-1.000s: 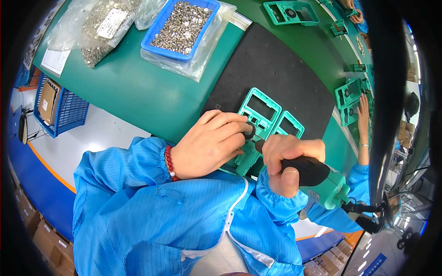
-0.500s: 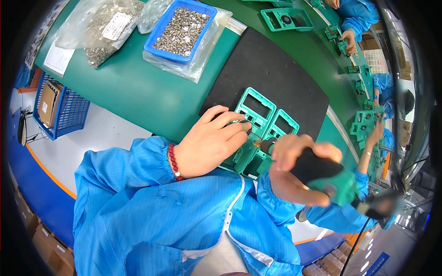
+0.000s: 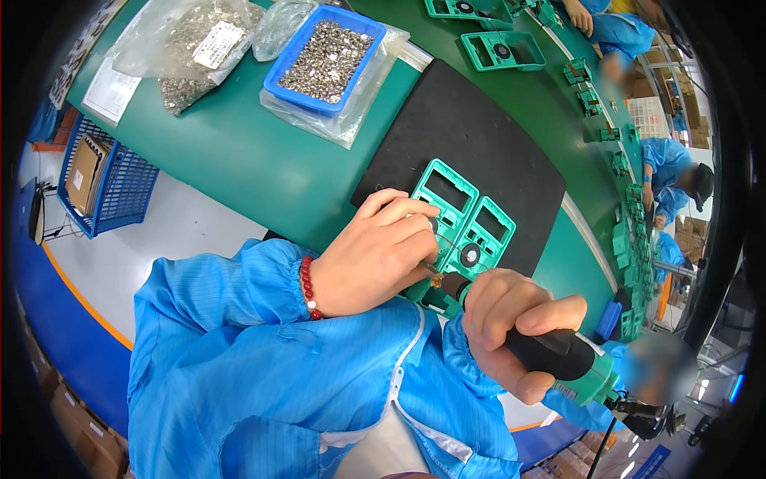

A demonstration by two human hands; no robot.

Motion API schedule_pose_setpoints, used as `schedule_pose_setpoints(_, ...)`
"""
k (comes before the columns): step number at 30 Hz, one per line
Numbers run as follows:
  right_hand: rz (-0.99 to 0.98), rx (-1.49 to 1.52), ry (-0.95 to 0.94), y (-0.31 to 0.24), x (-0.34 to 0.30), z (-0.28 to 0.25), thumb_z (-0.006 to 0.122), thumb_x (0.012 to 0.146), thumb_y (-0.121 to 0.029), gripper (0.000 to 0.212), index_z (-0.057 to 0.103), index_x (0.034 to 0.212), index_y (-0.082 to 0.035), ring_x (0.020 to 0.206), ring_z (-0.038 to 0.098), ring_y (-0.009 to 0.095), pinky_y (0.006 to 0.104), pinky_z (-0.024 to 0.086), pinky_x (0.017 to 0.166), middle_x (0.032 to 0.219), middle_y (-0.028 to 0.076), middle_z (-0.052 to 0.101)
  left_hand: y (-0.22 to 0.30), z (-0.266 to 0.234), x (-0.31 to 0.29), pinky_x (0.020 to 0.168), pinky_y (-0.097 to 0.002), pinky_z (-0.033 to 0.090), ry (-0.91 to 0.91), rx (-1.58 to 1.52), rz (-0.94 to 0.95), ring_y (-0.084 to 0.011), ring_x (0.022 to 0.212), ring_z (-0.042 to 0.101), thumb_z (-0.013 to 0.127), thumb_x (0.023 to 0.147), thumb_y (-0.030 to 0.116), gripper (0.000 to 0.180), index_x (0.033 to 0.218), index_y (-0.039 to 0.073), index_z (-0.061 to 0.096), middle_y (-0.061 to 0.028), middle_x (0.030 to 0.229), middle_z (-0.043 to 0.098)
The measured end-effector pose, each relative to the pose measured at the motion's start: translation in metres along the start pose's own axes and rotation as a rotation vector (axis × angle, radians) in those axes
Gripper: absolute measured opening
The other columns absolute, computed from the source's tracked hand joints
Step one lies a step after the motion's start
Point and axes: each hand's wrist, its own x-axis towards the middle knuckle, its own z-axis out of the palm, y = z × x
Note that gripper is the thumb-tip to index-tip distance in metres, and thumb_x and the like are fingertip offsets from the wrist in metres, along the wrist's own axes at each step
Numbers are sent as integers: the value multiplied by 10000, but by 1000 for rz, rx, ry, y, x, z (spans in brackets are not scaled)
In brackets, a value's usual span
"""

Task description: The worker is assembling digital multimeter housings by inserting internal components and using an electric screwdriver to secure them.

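Note:
A pair of green plastic housing shells lies side by side on a black mat (image 3: 447, 120). My left hand (image 3: 383, 251) rests over the left shell (image 3: 452, 217), fingers bent and tips on its inner side; what they pinch, if anything, is hidden. The right shell (image 3: 484, 239) has a round black speaker (image 3: 471, 255) with a thin wire running from it. Gripped in my right hand (image 3: 511, 323) is a green and black electric screwdriver (image 3: 586, 374), tilted, its front end aimed at the left shell beside my left fingers. The bit's tip is covered by my left hand.
A blue tray (image 3: 274, 78) of small metal parts sits at the back left beside a clear bag (image 3: 187, 80) of similar parts. A blue basket (image 3: 120, 191) stands left of the table. More green shells (image 3: 523, 56) lie beyond the mat; co-workers in blue (image 3: 666, 152) sit at right.
My right hand has turned the screwdriver and brought it lower and nearer to me. The speaker in the right shell has come into view. My left hand has shifted slightly right.

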Motion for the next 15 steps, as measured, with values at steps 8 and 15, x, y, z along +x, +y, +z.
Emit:
schedule_pose_setpoints(8,-4,-3,-52,2,2,4,784,850,-529,637,505,1124,-26,542,548,164,314,458,507,715,37,575,3,-1,-2,1074,-477,381,35,45,30,-240,1205,585,810,696,103,254,857,122,614,-13,915,601)
schedule_pose_setpoints(15,-62,-21,-47,5,6,7,796,838,-531,649,506,1100,-12,502,530,163,297,440,455,684,41,570,3,-1,-5,1073,-467,386,54,120,62,-229,1202,583,792,721,127,228,861,119,612,-17,916,597)
